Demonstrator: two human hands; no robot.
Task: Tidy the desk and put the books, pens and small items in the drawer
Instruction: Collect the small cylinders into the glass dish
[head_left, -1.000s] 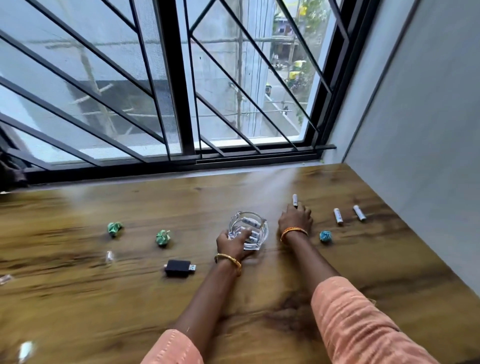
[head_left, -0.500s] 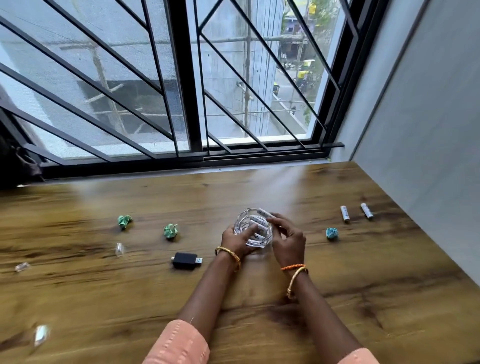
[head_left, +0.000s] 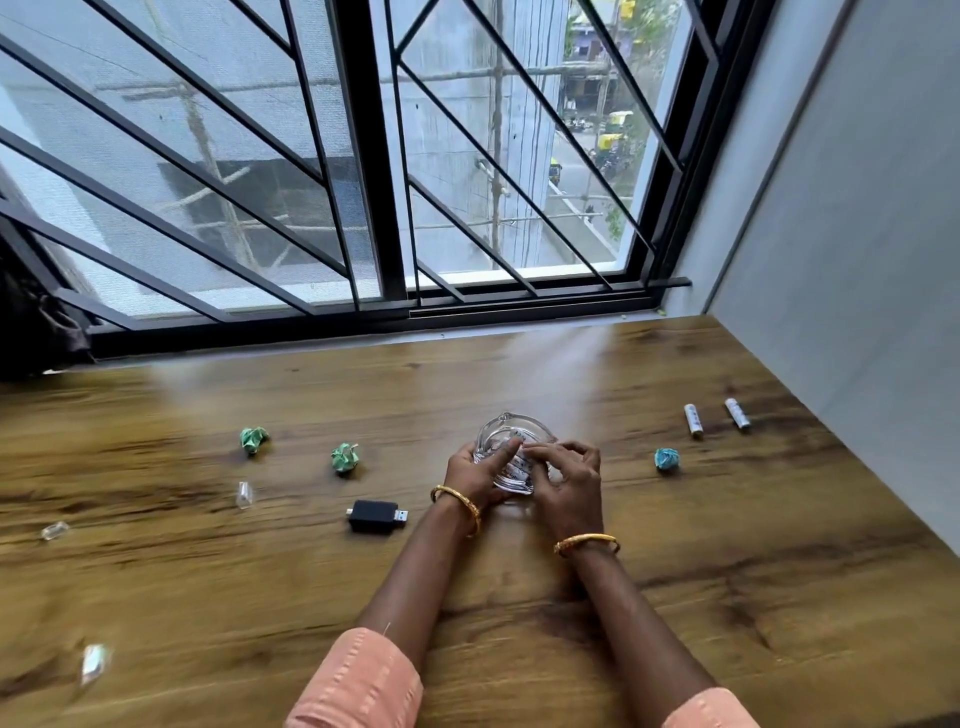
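A clear glass dish (head_left: 501, 428) stands in the middle of the wooden desk (head_left: 519, 597) with white batteries lying in it. My left hand (head_left: 475, 467) grips the dish from its left side, thumb over the rim. My right hand (head_left: 569, 480) curls over the right side, and its thumb and forefinger pinch a white battery (head_left: 517, 462) down inside the dish. To the right lie two more white batteries (head_left: 693, 420) (head_left: 737, 413) and a blue paper ball (head_left: 666, 459).
Two green paper balls (head_left: 253, 439) (head_left: 345, 457) and a black USB stick (head_left: 375, 516) lie left of the dish. Small clear plastic pieces (head_left: 244, 493) (head_left: 54, 530) (head_left: 93, 662) are scattered further left. A barred window runs along the back and a grey wall along the right.
My right hand picked a battery off the desk beyond the dish, brought it over the rim and lowered it inside. My left hand has stayed on the dish.
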